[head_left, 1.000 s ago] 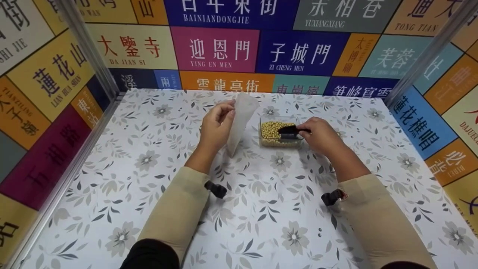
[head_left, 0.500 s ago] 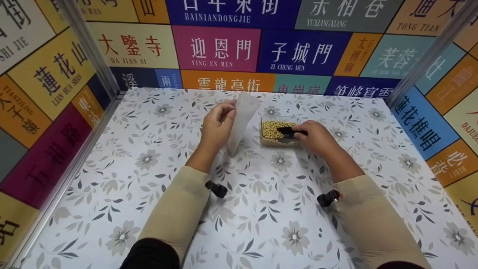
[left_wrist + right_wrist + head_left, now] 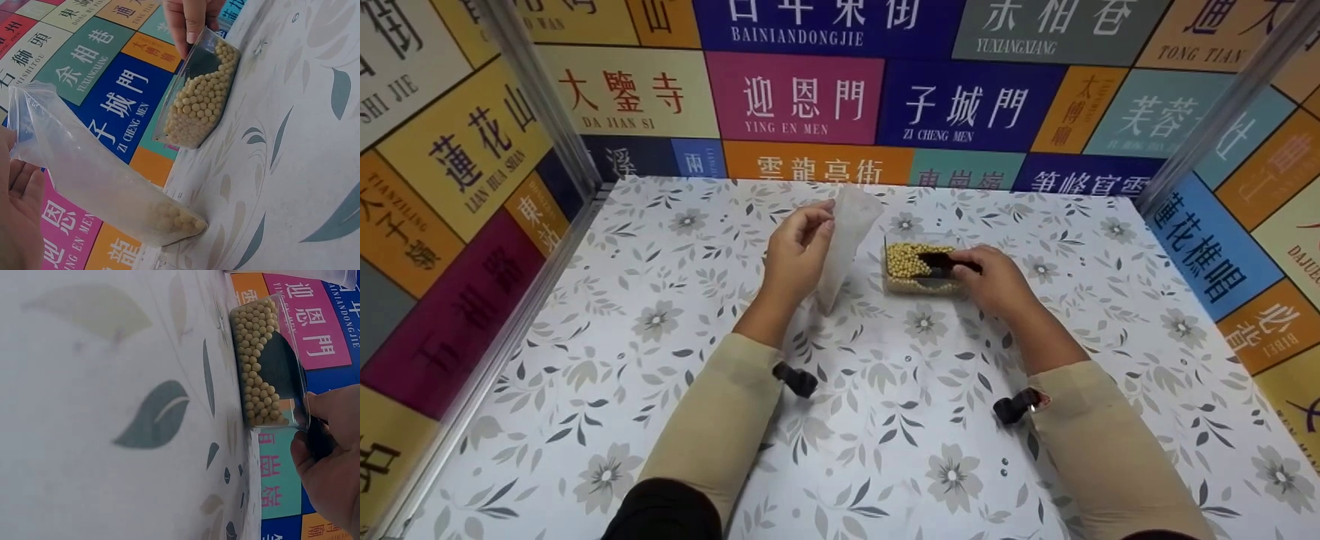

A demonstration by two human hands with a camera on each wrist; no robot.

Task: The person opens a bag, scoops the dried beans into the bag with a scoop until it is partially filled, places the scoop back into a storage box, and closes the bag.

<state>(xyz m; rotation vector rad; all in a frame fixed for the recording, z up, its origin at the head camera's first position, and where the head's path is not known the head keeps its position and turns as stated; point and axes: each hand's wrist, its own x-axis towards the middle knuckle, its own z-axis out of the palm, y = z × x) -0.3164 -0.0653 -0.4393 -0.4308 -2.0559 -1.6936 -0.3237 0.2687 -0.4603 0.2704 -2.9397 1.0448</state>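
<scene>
My left hand (image 3: 799,251) pinches the upper side of a translucent plastic bag (image 3: 847,240), holding it upright over the table. In the left wrist view a few soybeans (image 3: 175,216) lie in the bag's bottom corner. To the right, a clear rectangular container (image 3: 922,287) is filled with yellow soybeans (image 3: 906,259). My right hand (image 3: 997,277) grips the handle of a black scoop (image 3: 936,261). The scoop's blade is pushed into the beans, partly buried, as the right wrist view shows.
A table (image 3: 855,435) with a white leaf-and-flower cover lies under everything. Behind it stands a wall panel (image 3: 795,97) of coloured blocks with printed characters, with more panels at the left and right sides.
My right hand has drawn the scoop slightly left, then back right and down into the beans, which are heaped differently now. The left hand and the bag have stayed nearly still.
</scene>
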